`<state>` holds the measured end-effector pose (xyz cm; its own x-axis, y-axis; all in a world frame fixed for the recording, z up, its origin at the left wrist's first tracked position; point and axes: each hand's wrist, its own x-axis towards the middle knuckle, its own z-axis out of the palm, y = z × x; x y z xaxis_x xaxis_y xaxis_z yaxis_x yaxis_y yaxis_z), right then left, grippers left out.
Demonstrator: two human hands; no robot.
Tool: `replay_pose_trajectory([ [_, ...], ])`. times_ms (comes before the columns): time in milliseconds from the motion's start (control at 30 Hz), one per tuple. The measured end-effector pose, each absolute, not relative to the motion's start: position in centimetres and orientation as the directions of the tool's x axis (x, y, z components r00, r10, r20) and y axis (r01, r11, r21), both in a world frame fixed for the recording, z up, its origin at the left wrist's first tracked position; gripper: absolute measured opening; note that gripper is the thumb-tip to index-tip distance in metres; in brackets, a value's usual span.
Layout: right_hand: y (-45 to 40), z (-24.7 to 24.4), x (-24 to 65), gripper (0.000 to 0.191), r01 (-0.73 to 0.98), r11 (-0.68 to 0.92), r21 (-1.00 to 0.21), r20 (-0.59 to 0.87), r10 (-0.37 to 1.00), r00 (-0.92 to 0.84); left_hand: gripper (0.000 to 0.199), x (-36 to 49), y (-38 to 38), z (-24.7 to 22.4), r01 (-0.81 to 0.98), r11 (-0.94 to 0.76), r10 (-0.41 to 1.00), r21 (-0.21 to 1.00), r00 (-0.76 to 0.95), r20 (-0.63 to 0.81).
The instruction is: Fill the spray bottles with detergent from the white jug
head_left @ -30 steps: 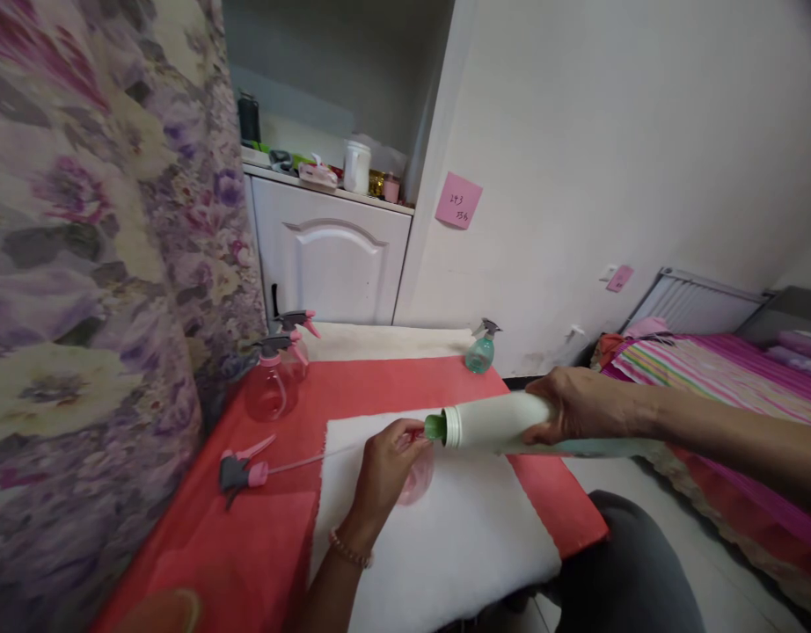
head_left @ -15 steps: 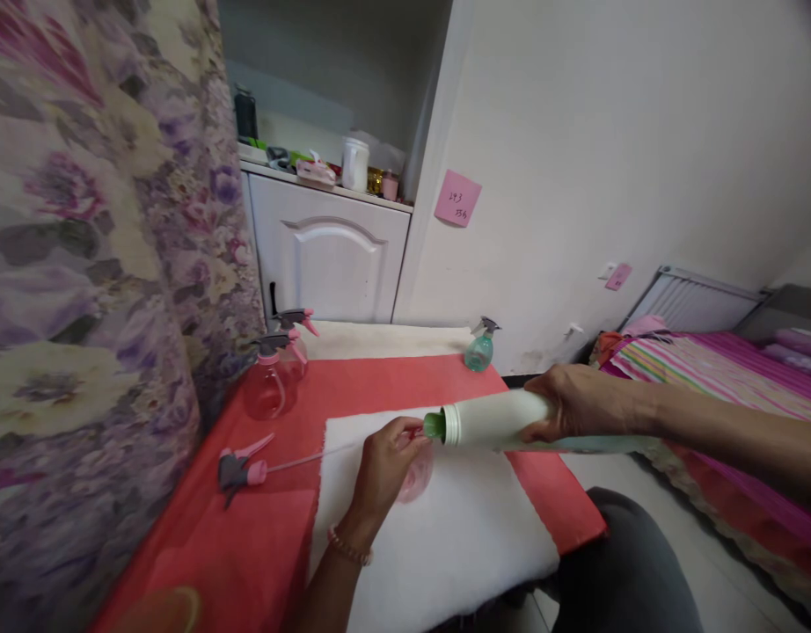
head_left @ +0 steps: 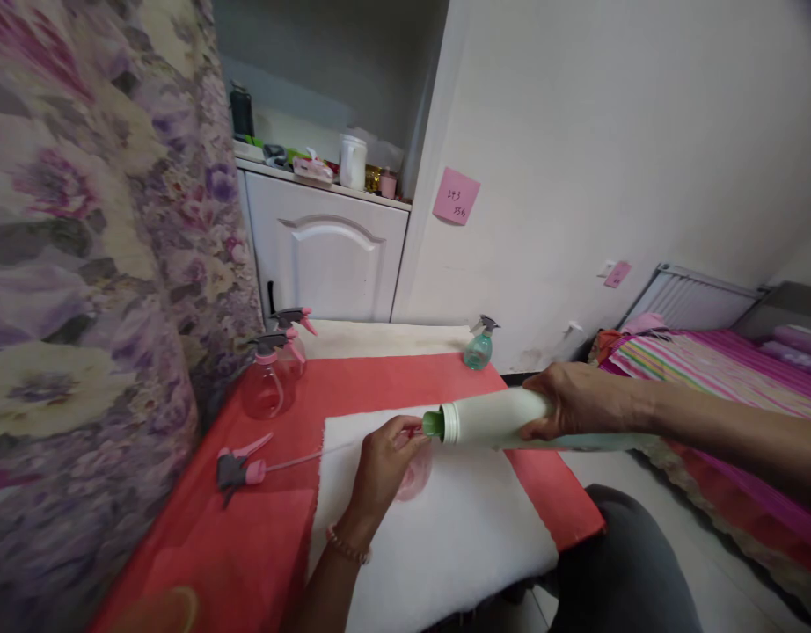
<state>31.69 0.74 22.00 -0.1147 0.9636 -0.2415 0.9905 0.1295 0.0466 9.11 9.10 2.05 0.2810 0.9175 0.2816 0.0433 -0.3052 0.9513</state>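
My left hand [head_left: 383, 462] is closed, thumb and fingers pinching the neck of a clear pink spray bottle body [head_left: 415, 482] on a white cloth [head_left: 471, 536]. My right hand [head_left: 564, 404] grips a large pale green bottle [head_left: 488, 418] from above and holds it nearly level. Its open mouth, with a green spout-like piece [head_left: 433, 425] sticking out, is at the pink bottle's neck; my left fingers partly hide where they meet. I cannot make out any liquid flowing. To the left lies a pink and grey spray head [head_left: 237, 471] with its thin tube reaching onto the cloth.
Two pink spray bottles with grey heads [head_left: 266, 387] stand at the left on the red table cover [head_left: 366, 387]. Back right is a green spray bottle [head_left: 478, 352]. A floral curtain [head_left: 115, 264] hangs at left, a white cabinet [head_left: 332, 255] behind, and a bed [head_left: 728, 378] at right.
The view has shifted very slightly. Both hands and the two bottles they hold stay in practically the same position.
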Motion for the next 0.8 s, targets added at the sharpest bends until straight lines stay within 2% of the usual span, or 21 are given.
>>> replay_pose_trajectory([
  [500,1.0,21.7,32.3,0.041,0.990,0.138,0.022,-0.228,0.965,-0.129,0.016,9.0,9.3,2.2,0.083,-0.300,0.922,0.950,0.282,0.266],
  [800,1.3,21.4,32.8,0.052,0.995,0.096,-0.004,-0.207,0.974,-0.095,0.032,8.4,11.0,2.3,0.311,-0.290,0.944,0.905,0.250,0.216],
])
